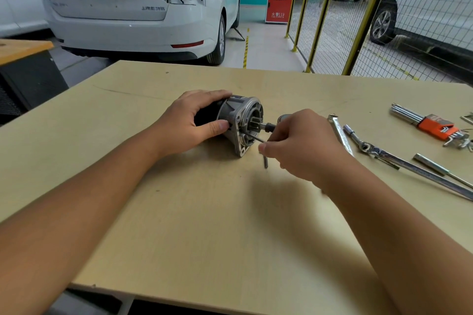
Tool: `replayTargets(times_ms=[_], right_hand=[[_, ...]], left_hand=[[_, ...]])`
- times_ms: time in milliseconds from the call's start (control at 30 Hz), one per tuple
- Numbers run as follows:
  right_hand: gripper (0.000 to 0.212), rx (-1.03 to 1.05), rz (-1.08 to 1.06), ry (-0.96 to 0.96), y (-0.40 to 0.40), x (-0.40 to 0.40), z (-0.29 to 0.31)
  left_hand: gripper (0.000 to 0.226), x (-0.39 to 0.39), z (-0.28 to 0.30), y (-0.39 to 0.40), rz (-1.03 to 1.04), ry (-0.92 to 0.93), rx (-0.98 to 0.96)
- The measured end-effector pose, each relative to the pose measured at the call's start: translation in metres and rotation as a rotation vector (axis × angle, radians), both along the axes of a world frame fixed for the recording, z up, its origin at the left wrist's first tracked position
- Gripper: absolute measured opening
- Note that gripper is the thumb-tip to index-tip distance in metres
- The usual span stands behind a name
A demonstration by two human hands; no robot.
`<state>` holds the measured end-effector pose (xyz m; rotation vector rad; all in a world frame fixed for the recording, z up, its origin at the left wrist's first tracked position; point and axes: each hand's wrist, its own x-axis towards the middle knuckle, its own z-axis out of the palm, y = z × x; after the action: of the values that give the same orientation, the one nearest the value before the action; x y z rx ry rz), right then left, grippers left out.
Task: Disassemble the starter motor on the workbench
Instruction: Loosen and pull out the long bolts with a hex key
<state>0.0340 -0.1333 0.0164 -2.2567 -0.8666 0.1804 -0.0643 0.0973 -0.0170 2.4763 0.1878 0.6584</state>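
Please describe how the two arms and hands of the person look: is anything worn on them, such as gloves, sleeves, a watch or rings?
Both forearms are bare for as far as the picture shows them; no sleeve edge is in view. The left hand and the right hand wear no gloves. No watch, bracelet or ring shows on either wrist or on the visible fingers. The fingernails are short and unpainted. No markings show.

One motor, two hands, a scatter of tools

One starter motor (238,123), one bent hex key (258,144), two hands, two long wrenches (340,135) (409,163), one orange-holdered hex key set (432,126), one loose metal rod (435,165); three white cars beyond.
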Motion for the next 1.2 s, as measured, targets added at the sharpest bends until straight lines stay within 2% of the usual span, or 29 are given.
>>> replayTargets(times_ms=[267, 500, 667, 900, 1200], right_hand=[[0.023, 0.173, -0.067, 0.361, 0.0027, 0.0033, -0.0041], [0.023, 0.208, 0.029, 0.183, 0.0009, 0.0034, -0.0075], [0.028, 0.123, 0.08, 0.159, 0.0004, 0.0053, -0.003], [0.025, 0.057, 0.05, -0.052, -0.0006, 0.0026, -0.005], [0.017, 0.191, -0.073, 0.152, 0.0021, 0.0019, -0.008]], left_hand=[[0.065, -0.001, 0.0014, -0.0011, -0.003, 0.006, -0.006], [0.065, -0.0008, 0.0012, 0.0004, -0.007, 0.008, 0.001], [0.063, -0.0001, -0.0004, 0.0018, -0.019, -0.004, 0.002], [0.063, 0.0006, -0.0014, 0.0034, -0.021, -0.005, 0.005], [0.064, 0.0007, -0.0019, 0.0038, -0.019, -0.003, 0.008]])
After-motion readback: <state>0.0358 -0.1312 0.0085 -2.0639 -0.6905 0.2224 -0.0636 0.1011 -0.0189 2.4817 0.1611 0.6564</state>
